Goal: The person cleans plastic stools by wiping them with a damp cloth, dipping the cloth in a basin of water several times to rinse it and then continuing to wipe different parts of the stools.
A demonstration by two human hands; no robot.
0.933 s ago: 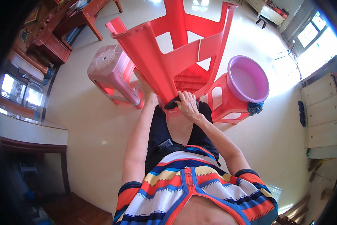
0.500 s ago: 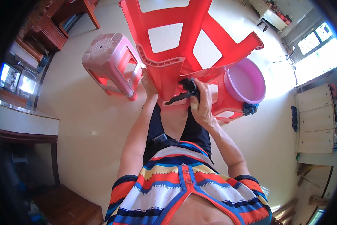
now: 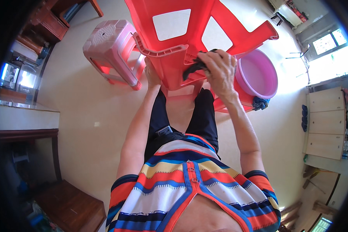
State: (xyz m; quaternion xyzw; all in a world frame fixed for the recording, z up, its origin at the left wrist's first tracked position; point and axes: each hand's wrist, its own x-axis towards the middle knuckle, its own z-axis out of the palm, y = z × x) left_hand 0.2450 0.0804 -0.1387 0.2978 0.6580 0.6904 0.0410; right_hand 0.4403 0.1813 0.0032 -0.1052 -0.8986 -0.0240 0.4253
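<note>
A red plastic stool (image 3: 170, 67) is held tipped in front of me, its legs and cut-out sides spread upward. My left hand (image 3: 152, 75) grips its near left leg from the outside; the fingertips are partly hidden behind the plastic. In my right hand (image 3: 221, 71) is a bunched black cloth (image 3: 194, 70), pressed against the stool's ribbed inner side with the fingers curled over it.
Another stool (image 3: 111, 42) with a pale pink seat stands upright at left. To the right, a pink basin (image 3: 259, 75) rests on a red support, a dark blue cloth (image 3: 260, 103) beside it. Wooden furniture (image 3: 46, 21) lines the far left; a pale cabinet (image 3: 325, 121) stands right.
My right hand has moved up and slightly right with the black cloth, turning its back toward me. My left hand keeps its hold on the stool. The whole view has shifted slightly.
</note>
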